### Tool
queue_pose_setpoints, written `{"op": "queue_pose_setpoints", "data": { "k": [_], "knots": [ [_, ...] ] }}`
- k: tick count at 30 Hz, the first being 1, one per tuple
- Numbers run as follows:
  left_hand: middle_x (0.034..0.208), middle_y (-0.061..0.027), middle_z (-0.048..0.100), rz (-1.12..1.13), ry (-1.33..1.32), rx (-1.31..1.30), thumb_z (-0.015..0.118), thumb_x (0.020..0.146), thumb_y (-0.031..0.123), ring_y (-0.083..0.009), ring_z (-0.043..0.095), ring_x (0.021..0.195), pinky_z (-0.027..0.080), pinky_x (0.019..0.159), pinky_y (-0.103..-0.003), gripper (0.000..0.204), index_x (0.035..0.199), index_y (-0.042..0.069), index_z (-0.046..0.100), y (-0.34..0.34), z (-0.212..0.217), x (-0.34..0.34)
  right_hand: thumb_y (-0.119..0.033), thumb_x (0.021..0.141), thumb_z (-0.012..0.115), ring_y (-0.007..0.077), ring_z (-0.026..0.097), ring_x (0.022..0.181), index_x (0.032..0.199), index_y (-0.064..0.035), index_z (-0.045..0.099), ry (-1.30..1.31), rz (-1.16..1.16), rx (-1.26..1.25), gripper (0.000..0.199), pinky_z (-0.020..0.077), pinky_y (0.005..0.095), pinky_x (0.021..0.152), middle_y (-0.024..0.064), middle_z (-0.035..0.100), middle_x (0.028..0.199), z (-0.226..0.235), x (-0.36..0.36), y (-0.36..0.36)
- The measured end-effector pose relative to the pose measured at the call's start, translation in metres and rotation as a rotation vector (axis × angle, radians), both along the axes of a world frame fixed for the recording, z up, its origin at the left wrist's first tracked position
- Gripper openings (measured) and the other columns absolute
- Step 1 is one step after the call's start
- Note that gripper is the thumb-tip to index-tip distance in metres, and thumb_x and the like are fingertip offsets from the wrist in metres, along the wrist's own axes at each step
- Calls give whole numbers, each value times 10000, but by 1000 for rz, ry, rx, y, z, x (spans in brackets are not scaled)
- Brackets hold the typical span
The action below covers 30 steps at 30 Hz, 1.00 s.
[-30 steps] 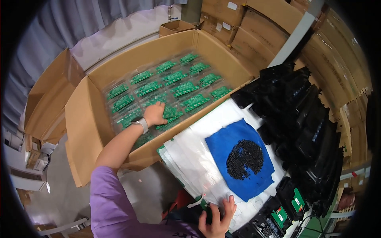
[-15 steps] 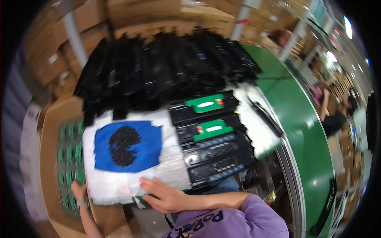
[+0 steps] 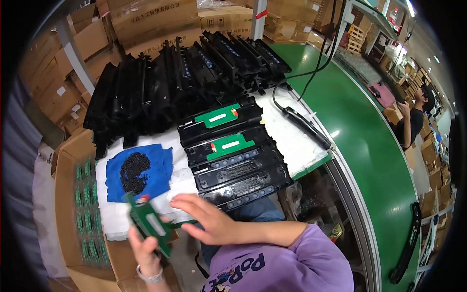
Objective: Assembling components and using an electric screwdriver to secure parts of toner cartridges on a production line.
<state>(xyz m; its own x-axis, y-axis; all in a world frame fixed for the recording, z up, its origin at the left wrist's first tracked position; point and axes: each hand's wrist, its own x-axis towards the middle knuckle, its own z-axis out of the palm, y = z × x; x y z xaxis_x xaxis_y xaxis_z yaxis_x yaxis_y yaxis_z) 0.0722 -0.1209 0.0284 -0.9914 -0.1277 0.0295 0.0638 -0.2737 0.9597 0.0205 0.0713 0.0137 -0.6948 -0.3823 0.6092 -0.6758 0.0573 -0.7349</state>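
My left hand (image 3: pixel 145 250) grips a green circuit board (image 3: pixel 152 225) with a white label and a red part, held tilted over the table's front edge. My right hand (image 3: pixel 204 219) is open beside it, fingers spread and holding nothing. Behind the held board, a blue cloth (image 3: pixel 113 171) bears a pile of small black screws (image 3: pixel 134 171). To the right lie black plastic housings (image 3: pixel 238 187), and two more green boards (image 3: pixel 230 144) rest on housings there. A corded black electric screwdriver (image 3: pixel 306 127) lies on the white sheet (image 3: pixel 272 109) at the right.
Many black housings (image 3: pixel 160 87) are stacked along the table's back. At the left, an open cardboard box (image 3: pixel 65 214) holds rows of green boards (image 3: pixel 87 209). A green conveyor (image 3: pixel 360 141) runs along the right, bearing a black strip (image 3: pixel 407 243). Another person (image 3: pixel 416 117) stands beyond it.
My left hand has come up out of the box toward the right, now with a green board in it. My right hand has lifted slightly off the sheet. The view has shifted.
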Motion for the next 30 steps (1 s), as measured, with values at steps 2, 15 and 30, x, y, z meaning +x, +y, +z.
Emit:
{"op": "queue_pose_setpoints", "data": {
  "k": [2, 15, 30],
  "knots": [
    [1085, -158, 576, -169, -125, 67, 749, 623, 339, -229, 611, 917, 516, 805, -332, 813, 1244, -51, 399, 37, 7, -8, -15, 730, 618, 332, 473, 1161, 1124, -60, 581, 348, -170, 59, 398, 389, 450, 966, 140, 455, 1254, 8, -12, 27],
    [916, -52, 603, -97, -31, -267, 645, 795, 125, -57, 473, 692, 395, 656, -200, 402, 1134, -16, 484, 112, -8, -92, -128, 587, 613, 169, 553, 757, 937, -38, 684, 625, -361, 608, 368, 399, 291, 638, 32, 598, 835, 13, -45, 172],
    [912, -58, 576, 70, -126, -196, 674, 749, 52, -86, 521, 799, 409, 713, -200, 439, 1132, -9, 468, 95, -45, -120, -97, 617, 670, 182, 511, 698, 917, 28, 635, 562, -129, 859, 327, 388, 289, 548, 52, 506, 767, -11, -109, 148]
  ]
}}
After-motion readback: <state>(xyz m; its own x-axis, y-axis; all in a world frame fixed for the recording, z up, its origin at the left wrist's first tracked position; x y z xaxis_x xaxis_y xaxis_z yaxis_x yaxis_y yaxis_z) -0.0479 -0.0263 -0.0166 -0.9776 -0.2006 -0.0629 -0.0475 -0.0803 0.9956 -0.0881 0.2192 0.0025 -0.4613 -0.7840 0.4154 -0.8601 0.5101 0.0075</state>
